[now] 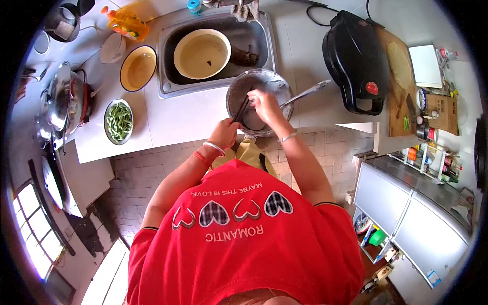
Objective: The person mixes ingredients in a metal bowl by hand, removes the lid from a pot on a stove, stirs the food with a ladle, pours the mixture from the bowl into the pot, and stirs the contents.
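At the counter's front edge stands a metal basin (235,94) with whitish residue on its walls and a pale mixture in the bottom. My left hand (223,134) is closed around the near end of dark chopsticks (241,110), which slant up over the basin. Over the basin, my right hand (265,105) has its fingers pinched together at the chopsticks' far end. A long metal spoon handle (311,91) leans out over the basin's right rim; its lower end is hidden behind my right hand.
The sink (168,84) holds a cream basin of water (202,53). To the left are a bowl of cut green beans (119,122), an enamel bowl (138,68) and a yellow bottle (128,24). A black electric griddle (353,63) and wooden board (399,112) with a flatbread (399,63) occupy the right.
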`<state>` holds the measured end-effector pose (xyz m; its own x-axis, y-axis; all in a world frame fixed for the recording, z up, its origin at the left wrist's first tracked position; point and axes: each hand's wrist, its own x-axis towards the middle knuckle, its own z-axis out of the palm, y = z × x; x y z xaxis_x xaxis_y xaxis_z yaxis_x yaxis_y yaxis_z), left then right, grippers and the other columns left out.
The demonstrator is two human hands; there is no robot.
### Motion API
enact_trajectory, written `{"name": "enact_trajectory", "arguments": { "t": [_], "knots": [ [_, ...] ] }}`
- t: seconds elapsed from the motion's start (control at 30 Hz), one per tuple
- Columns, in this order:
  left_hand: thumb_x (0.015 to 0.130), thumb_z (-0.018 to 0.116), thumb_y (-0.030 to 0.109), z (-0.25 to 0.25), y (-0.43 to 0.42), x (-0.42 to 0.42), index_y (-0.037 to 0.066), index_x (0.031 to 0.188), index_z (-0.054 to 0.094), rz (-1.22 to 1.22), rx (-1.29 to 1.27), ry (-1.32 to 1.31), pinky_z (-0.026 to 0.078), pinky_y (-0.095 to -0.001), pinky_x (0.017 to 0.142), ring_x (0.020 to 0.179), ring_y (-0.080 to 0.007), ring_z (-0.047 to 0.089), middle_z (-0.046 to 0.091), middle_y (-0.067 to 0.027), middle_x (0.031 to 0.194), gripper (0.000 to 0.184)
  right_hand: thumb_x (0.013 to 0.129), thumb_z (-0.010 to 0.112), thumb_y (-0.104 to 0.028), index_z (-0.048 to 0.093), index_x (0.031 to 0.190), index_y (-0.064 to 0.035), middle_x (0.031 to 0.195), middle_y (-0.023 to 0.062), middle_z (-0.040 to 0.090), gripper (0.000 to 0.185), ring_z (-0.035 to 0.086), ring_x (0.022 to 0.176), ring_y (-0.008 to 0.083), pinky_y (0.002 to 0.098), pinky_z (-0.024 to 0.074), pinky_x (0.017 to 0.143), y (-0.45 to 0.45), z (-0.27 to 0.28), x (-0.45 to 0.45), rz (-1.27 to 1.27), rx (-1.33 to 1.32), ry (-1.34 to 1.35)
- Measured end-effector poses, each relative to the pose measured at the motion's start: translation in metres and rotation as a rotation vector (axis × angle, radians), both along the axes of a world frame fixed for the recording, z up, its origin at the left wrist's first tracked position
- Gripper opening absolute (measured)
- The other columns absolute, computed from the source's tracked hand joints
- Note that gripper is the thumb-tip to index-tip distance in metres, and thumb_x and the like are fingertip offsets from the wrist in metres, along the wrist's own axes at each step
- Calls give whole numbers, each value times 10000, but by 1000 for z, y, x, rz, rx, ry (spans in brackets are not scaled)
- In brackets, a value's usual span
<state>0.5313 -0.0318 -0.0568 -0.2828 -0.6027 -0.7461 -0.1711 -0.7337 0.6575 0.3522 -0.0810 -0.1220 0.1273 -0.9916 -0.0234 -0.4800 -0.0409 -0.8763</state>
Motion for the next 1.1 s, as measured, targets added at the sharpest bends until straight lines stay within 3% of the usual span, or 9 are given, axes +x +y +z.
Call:
{"name": "enact_trajectory", "arguments": {
  "t": [0.13, 0.27, 0.47, 0.57, 0.63, 0.67, 0.77, 0.83, 1.1],
  "knots": [
    [891, 444, 202, -13, -9, -9, 28, 781, 543, -138, -145, 74, 242, -264, 320, 349, -103, 316, 372, -5, 506, 229, 775, 532, 3, 536, 1103, -56, 1112, 111, 558, 333, 536, 1041, 316, 371, 488, 814, 36, 54, 20, 143, -288, 520],
    [900, 417, 214, 25, -21, -11, 43, 705, 496, 148, 248, 260, 221, -287, 323, 338, -121, 295, 339, -1, 483, 272, 768, 568, -55, 517, 1082, -47, 1113, 123, 555, 318, 559, 1001, 301, 364, 506, 787, 24, 20, 18, 268, -305, 776],
    [891, 426, 176, 26, -13, 13, 38, 718, 511, 107, 167, 323, 217, -289, 295, 315, -130, 305, 350, -13, 464, 237, 836, 556, -96, 572, 1028, -37, 1067, 130, 615, 202, 625, 871, 286, 351, 524, 731, 1, 9, 5, 271, -519, 780],
    [879, 446, 172, -28, 5, 33, 19, 763, 546, -69, -647, 282, 314, -301, 350, 374, -146, 400, 416, -27, 504, 216, 837, 554, -111, 597, 1010, -42, 1063, 144, 620, 192, 629, 876, 283, 353, 525, 732, -9, -11, 8, 269, -492, 672],
    [869, 455, 163, -13, 13, 40, 8, 789, 562, -107, -553, 144, 380, -333, 411, 415, -193, 458, 465, -59, 533, 205, 833, 526, -97, 605, 946, -42, 988, 135, 627, 148, 616, 881, 291, 371, 521, 731, -8, -19, 8, 195, -460, 620],
    [862, 457, 154, 20, 12, 47, 3, 805, 571, -107, -126, 3, 421, -359, 456, 440, -236, 492, 505, -89, 553, 197, 827, 515, -84, 596, 930, -38, 960, 138, 619, 139, 610, 875, 296, 378, 519, 726, -10, -14, 2, 212, -369, 732],
    [862, 481, 173, 26, 24, 52, 14, 809, 545, -288, -616, -451, 450, -448, 523, 552, -370, 568, 590, -189, 650, 180, 806, 487, -45, 565, 890, -27, 891, 149, 589, 116, 594, 855, 310, 399, 512, 708, -17, -4, -16, 191, -177, 949],
    [866, 503, 211, 43, 20, 46, 34, 846, 501, -403, -707, -780, 454, -474, 530, 626, -378, 605, 617, -183, 680, 178, 788, 475, -20, 541, 874, -23, 865, 161, 564, 108, 586, 838, 317, 412, 508, 694, -16, -7, -19, 81, -184, 956],
    [854, 487, 163, 0, -2, 21, 49, 884, 511, -596, -819, -836, 487, -460, 564, 642, -359, 612, 617, -166, 695, 121, 772, 531, 31, 533, 1080, -35, 1047, 155, 570, 315, 565, 918, 363, 411, 476, 770, 7, 32, 5, 132, -121, 303]
  ]
}}
